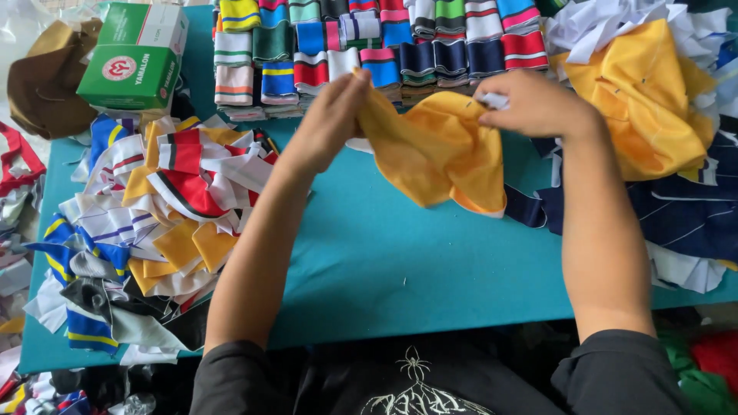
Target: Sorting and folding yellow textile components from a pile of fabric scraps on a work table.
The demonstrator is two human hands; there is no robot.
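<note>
Two bare hands hold up one piece of yellow fabric (438, 154) above a teal table (400, 269), seen from a camera on the person's head. The left hand (330, 115) pinches the cloth's upper left corner, its fingers closed on the edge. The right hand (534, 104) grips the upper right edge, fingers curled shut over the cloth and over a small white strip at the fingertips. The fabric hangs slack between the two hands, crumpled, with a thin white border along its lower edge, and its lowest fold hangs just above or on the tabletop; which one cannot be told.

Behind the hands, along the far side of the table, stand rows of folded striped knit bands (369, 46) in many colours. To the left lies a loose heap of fabric scraps (154, 223) in red, white, yellow and blue, spilling over the table's edge. A green and white cardboard box (134, 54) sits at the far left corner, beside a brown cloth (42, 81). To the right, another bundle of yellow cloth (642, 92) rests on dark navy striped pieces (684, 215), with white strips (615, 27) behind it. The person wears a black shirt (415, 376) with a pale printed design.
</note>
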